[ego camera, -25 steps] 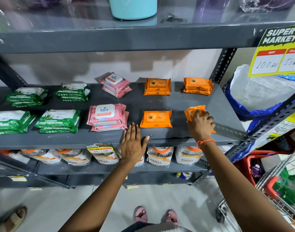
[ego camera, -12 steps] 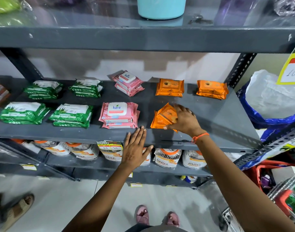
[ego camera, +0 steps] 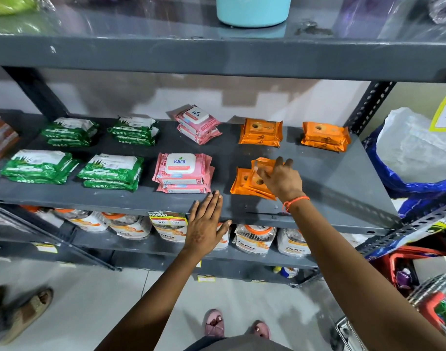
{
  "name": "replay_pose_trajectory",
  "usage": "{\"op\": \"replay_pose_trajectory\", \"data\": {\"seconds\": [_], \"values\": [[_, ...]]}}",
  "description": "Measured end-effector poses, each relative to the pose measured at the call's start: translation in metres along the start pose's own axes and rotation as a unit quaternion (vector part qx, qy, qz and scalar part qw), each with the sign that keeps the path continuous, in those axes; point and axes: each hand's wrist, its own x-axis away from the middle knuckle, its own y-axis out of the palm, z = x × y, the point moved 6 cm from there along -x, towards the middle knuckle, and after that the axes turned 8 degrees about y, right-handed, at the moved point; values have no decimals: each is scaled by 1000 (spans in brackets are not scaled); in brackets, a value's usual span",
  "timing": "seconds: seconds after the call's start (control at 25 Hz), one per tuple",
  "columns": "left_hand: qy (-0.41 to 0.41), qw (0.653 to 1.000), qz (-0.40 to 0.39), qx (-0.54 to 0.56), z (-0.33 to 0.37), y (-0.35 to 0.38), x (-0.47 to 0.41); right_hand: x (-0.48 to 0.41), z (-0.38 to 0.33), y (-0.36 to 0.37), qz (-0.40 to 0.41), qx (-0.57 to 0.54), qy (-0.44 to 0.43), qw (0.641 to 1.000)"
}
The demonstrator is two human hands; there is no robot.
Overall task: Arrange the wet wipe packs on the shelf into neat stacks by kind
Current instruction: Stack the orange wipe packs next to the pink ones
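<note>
Your right hand grips orange pack, tilted over front orange stack to square it; left hand open, flat, bracing shelf edge.

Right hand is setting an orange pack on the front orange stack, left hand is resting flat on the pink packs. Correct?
Not quite. The head view shows the left hand flat on the shelf's front edge, just below the front pink packs, not on them. The right hand is indeed setting an orange pack on the front orange stack.
</note>
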Motion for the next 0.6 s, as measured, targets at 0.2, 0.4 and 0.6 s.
{"op": "replay_pose_trajectory", "data": {"seconds": [0.2,0.4,0.6], "values": [[3,1000,17,-8,1,-1,1,-3,-2,-8,-18,146,-109,983],[5,1000,12,-16,5,0,-2,-5,-18,7,-126,219,-239,938],[9,1000,4,-5,10,-2,-4,-10,-22,12,-121,163,-230,952]]}}
